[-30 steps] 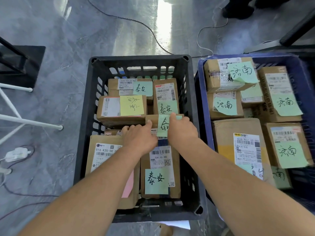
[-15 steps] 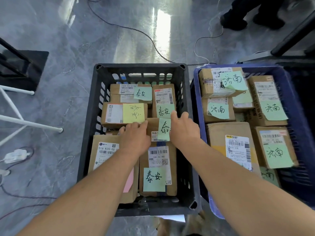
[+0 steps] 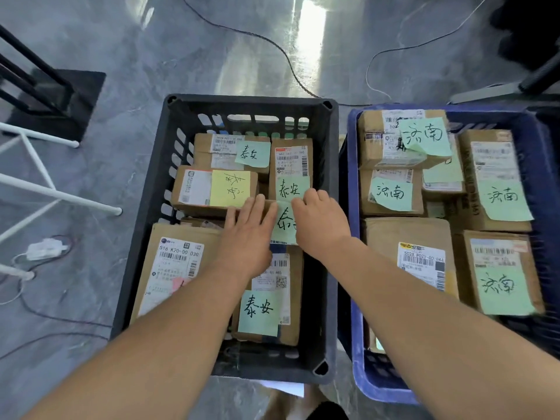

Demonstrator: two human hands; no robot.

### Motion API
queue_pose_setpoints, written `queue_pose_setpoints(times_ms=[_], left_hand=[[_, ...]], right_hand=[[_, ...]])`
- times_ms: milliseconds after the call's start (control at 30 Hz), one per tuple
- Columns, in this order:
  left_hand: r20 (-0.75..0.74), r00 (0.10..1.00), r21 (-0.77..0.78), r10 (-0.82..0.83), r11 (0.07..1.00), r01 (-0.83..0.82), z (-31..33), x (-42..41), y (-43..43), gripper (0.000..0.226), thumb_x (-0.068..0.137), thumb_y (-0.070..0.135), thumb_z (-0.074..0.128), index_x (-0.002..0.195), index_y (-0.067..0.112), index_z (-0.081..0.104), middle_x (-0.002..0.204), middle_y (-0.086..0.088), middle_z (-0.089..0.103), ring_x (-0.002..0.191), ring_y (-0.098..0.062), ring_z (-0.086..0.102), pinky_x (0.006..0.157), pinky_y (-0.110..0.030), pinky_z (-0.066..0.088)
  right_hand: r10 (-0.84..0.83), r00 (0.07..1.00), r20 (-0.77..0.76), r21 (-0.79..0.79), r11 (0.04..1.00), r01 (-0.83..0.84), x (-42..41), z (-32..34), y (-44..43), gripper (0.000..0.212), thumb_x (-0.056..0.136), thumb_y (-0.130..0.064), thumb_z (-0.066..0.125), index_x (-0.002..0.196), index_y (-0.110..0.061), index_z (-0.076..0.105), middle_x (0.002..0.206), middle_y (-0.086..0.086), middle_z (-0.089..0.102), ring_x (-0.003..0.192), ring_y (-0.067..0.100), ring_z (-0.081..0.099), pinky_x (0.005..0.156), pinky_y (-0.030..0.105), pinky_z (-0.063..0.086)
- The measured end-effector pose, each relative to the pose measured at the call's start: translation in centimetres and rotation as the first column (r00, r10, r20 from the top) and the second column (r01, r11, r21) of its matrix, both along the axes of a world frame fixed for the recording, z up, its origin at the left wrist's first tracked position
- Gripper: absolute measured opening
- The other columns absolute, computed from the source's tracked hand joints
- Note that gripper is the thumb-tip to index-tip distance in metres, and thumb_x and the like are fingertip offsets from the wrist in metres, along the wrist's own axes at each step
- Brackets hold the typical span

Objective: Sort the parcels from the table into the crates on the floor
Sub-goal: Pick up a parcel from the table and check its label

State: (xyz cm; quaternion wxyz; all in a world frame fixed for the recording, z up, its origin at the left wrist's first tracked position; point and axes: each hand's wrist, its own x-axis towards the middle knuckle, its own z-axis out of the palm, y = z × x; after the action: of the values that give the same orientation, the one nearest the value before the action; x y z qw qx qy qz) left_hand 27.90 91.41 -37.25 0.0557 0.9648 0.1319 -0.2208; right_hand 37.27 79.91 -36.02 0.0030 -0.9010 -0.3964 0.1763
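A small brown parcel (image 3: pixel 285 227) with a green handwritten note lies on top of other parcels in the middle of the black crate (image 3: pixel 251 101) on the floor. My left hand (image 3: pixel 247 234) rests flat on its left part with straight fingers. My right hand (image 3: pixel 321 222) sits on its right part, fingers bent, tips touching the top near the note. Most of the parcel is hidden under both hands. Several more noted parcels fill the black crate. The blue crate (image 3: pixel 353 268) to the right holds several parcels with a different green note.
White frame legs (image 3: pixel 60 195) and a black stand base (image 3: pixel 60 101) are at the left. Cables (image 3: pixel 272 47) run across the grey floor behind the crates, and a white adapter (image 3: pixel 45 248) lies at the left. Someone's dark legs (image 3: pixel 521 25) stand at the top right.
Both hands gripped the small parcel's sides a second ago. Now the left lies flat on it and the right's fingers have bent. The parcel has settled in the black crate.
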Motion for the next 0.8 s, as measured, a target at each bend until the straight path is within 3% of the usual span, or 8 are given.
queue_pose_setpoints(times_ms=[267, 467, 567, 700, 800], left_hand=[[-0.011, 0.999, 0.099, -0.048, 0.994, 0.049, -1.4, 0.5, 0.4, 0.11, 0.082, 0.015, 0.066, 0.149, 0.023, -0.021, 0.159, -0.01, -0.01, 0.147, -0.027, -0.013, 0.116, -0.045, -0.009], [0.103, 0.987, 0.1, -0.125, 0.988, 0.115, -1.8, 0.8, 1.4, 0.099, 0.079, 0.025, 0.07, 0.152, 0.022, 0.004, 0.148, -0.006, 0.025, 0.142, -0.026, 0.018, 0.118, -0.044, 0.001], [0.083, 0.987, 0.089, -0.137, 0.988, 0.13, -1.5, 0.8, 2.0, 0.096, 0.084, 0.026, 0.067, 0.153, 0.022, -0.001, 0.154, -0.007, 0.019, 0.145, -0.024, 0.014, 0.118, -0.046, -0.002], [0.031, 0.994, -0.006, -0.107, 0.994, 0.107, -0.9, 0.2, 3.6, 0.087, 0.094, 0.038, 0.052, 0.152, 0.026, -0.011, 0.162, -0.003, -0.007, 0.149, -0.02, -0.002, 0.117, -0.045, -0.006], [0.038, 0.999, -0.016, 0.021, 1.0, -0.021, 0.0, -1.4, 5.6, 0.065, 0.099, 0.042, 0.037, 0.154, 0.024, 0.006, 0.162, -0.006, 0.006, 0.148, -0.022, 0.008, 0.118, -0.043, 0.002]], right_hand=[[0.039, 0.997, 0.064, 0.02, 0.999, -0.041, -0.5, -0.6, -0.3, 0.046, 0.082, -0.033, 0.063, 0.119, -0.013, 0.044, 0.115, 0.009, 0.045, 0.104, 0.026, 0.04, 0.086, 0.034, 0.035], [0.062, 0.99, 0.126, -0.034, 0.998, -0.058, -1.2, -1.0, -0.2, 0.053, 0.083, -0.032, 0.063, 0.124, -0.011, 0.038, 0.118, 0.01, 0.044, 0.105, 0.027, 0.04, 0.086, 0.034, 0.034], [0.06, 0.991, 0.123, -0.086, 0.995, -0.049, -1.6, -1.0, 0.1, 0.064, 0.083, -0.031, 0.062, 0.134, -0.008, 0.032, 0.126, 0.013, 0.042, 0.114, 0.029, 0.037, 0.094, 0.037, 0.033], [0.043, 0.992, 0.119, -0.171, 0.985, -0.023, -2.0, -1.3, 0.6, 0.074, 0.085, -0.027, 0.06, 0.142, -0.002, 0.018, 0.141, 0.02, 0.03, 0.131, 0.036, 0.027, 0.112, 0.043, 0.025], [0.025, 0.995, 0.098, -0.172, 0.985, -0.008, -1.8, -1.3, 1.0, 0.074, 0.086, -0.023, 0.06, 0.142, -0.003, 0.017, 0.139, 0.018, 0.033, 0.127, 0.033, 0.031, 0.11, 0.039, 0.029]])
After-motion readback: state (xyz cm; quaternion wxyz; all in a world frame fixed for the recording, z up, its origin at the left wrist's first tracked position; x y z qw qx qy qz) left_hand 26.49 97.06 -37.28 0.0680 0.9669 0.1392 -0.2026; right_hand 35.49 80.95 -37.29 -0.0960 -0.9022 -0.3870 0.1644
